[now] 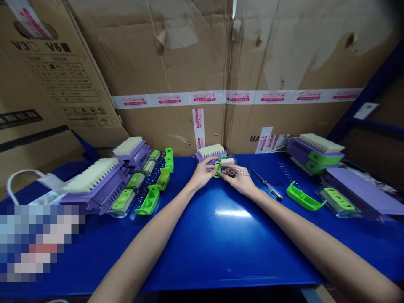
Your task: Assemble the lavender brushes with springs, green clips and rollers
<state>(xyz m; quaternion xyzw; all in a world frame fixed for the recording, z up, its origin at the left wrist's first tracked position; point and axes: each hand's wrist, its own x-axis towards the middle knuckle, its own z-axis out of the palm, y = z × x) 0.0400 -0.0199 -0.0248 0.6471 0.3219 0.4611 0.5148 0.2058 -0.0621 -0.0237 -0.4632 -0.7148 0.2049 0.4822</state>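
Note:
In the middle of the blue table, my left hand [202,174] pinches a small green plastic piece [217,169] with holes in it. My right hand [240,182] is closed close against that piece, with a thin metal coil spring [236,171] at its fingers, stretching rightward over the hand. The spring's left end is too small to make out. Just behind my hands is a purple plastic part with white bristles [212,150], partly covered by my left hand. Beside it a clear case with a white block [228,160] is partly hidden by my fingers.
At left stand purple bristled parts [94,176], green-topped clear cases [124,198], springs and green end caps [149,201]. A screwdriver [269,186], a green cap [303,198], another spring [285,170] and stacked purple parts [315,153] lie right. Cardboard [176,63] walls the back.

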